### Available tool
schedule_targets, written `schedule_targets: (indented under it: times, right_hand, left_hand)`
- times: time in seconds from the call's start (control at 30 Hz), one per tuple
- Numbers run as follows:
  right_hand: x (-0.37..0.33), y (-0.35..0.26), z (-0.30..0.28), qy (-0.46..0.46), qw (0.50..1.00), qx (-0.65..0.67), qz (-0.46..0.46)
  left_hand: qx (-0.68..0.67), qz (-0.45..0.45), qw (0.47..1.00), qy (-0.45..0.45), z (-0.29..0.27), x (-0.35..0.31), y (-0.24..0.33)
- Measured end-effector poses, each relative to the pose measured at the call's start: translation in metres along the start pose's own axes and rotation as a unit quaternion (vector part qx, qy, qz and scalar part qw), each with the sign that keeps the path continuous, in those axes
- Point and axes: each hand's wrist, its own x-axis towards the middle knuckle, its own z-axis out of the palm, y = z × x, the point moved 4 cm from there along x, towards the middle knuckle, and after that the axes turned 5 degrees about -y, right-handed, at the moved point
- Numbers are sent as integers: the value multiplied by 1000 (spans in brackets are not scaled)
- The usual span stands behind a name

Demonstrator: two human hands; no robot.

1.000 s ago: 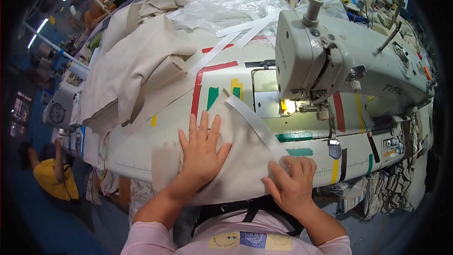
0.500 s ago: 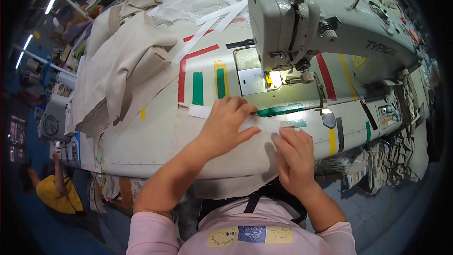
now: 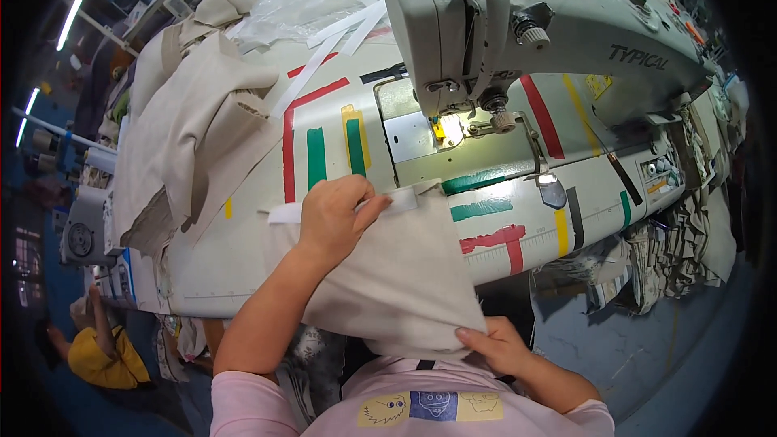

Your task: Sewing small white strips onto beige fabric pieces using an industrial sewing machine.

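A beige fabric panel (image 3: 405,267) lies over the front edge of the sewing table (image 3: 243,251), with a white strip (image 3: 285,213) along its top edge. My left hand (image 3: 336,214) presses down on that top edge and the strip, fingers curled over it. My right hand (image 3: 495,345) grips the panel's lower corner near my body, below the table edge. The grey sewing machine (image 3: 518,24) stands behind the panel, its lamp lit over the needle plate (image 3: 411,136).
A heap of beige fabric (image 3: 190,129) covers the table's left side. Clear plastic and white strips (image 3: 324,0) lie at the back. Coloured tape marks cross the table top. Fabric scraps (image 3: 688,235) hang at the right. A person in yellow (image 3: 101,352) crouches at lower left.
My right hand left the panel's top edge and dropped to its lower corner near my body. My left hand stayed on the top edge. The view moved closer to the machine.
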Motion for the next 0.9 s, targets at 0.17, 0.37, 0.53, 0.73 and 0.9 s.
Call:
schedule_targets:
  times: [0.17,0.37,0.53,0.73,0.9]
  right_hand:
    - [-19,-71,-26,135,907,-379,-129]
    - [79,-174,-25,206,789,-424,-394]
    - [114,-166,-41,95,879,-331,-329]
    - [109,-169,-46,106,910,-237,-323]
    - [110,-167,-47,102,905,-219,-351]
  left_hand:
    - [-88,-19,996,17,-1,-9,11]
    - [-195,-48,978,-62,-12,0,14]
    - [-196,-83,959,-189,-10,32,30]
    - [-277,-129,900,-309,1,59,28]
    - [-341,-131,880,-303,9,61,21]
